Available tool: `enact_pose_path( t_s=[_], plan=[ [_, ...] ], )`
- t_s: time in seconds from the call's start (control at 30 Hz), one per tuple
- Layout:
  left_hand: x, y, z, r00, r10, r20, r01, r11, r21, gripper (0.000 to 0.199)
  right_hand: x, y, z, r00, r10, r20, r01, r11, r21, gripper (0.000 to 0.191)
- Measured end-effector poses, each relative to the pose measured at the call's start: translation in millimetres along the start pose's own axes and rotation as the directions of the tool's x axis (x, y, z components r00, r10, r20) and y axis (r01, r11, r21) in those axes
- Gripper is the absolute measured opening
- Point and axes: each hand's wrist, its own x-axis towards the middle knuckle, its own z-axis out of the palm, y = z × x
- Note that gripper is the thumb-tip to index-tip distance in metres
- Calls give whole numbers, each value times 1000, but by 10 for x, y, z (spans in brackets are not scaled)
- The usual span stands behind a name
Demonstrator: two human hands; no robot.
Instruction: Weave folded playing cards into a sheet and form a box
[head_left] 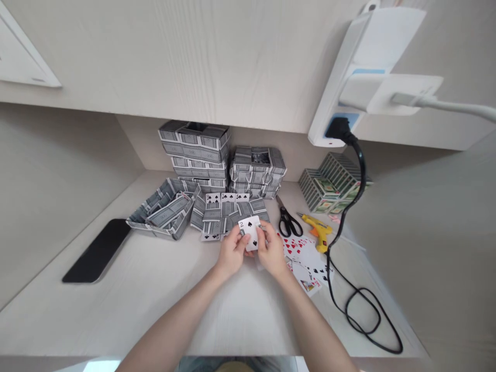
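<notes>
Head view: grasping a white, rectangular two-of-spades playing card point(251, 235) between left hand point(231, 249) and right hand point(273, 250), pinching opposite sides above pale, flat tabletop point(116, 310).

The left hand point(231, 251) and right hand point(272, 251) hide parts of the two of spades point(250, 231); the forearms point(180, 320) run off the edge at seven and five o'clock. The white cable point(457, 105) is cut off near three o'clock, the white panel point(23, 51) at ten (its small mark point(37, 80) is too tiny to read)
</notes>
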Motion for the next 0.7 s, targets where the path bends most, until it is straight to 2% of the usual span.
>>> enact_pose_path(
  t_s=[0.13, 0.23, 0.3, 0.37, 0.47, 0.57, 0.7],
  plan=[
    [-20, 25, -12, 999, -8, -53, 13, 996, 93, 29, -19, -53, -65, 992, -120, 26, 123, 980, -160, 25],
    [-14, 47, -26, 998, -20, -63, 24, 997, 68, 33, -17, -95, -93, 980, -197, 19, 197, 969, -149, 21],
    [-5, 57, -37, 997, -36, -61, 39, 998, 42, 33, -10, -117, -91, 989, -145, 13, 145, 989, -22, 20],
    [2, 65, -44, 997, -33, -65, 35, 999, 28, 32, -3, -131, -72, 999, -36, 29, 31, 987, 159, 21],
    [2, 74, -38, 991, 37, -129, -31, 998, 56, 26, 3, -144, -20, 991, 109, 74, -129, 917, 377, 23],
    [-10, 79, -17, 973, 98, -207, -86, 994, 65, 23, 3, -153, 38, 978, 183, 97, -207, 845, 493, 24],
    [-20, 73, -1, 967, 131, -219, -116, 990, 80, 24, 3, -154, 78, 972, 208, 114, -236, 804, 545, 24]
  ],
)
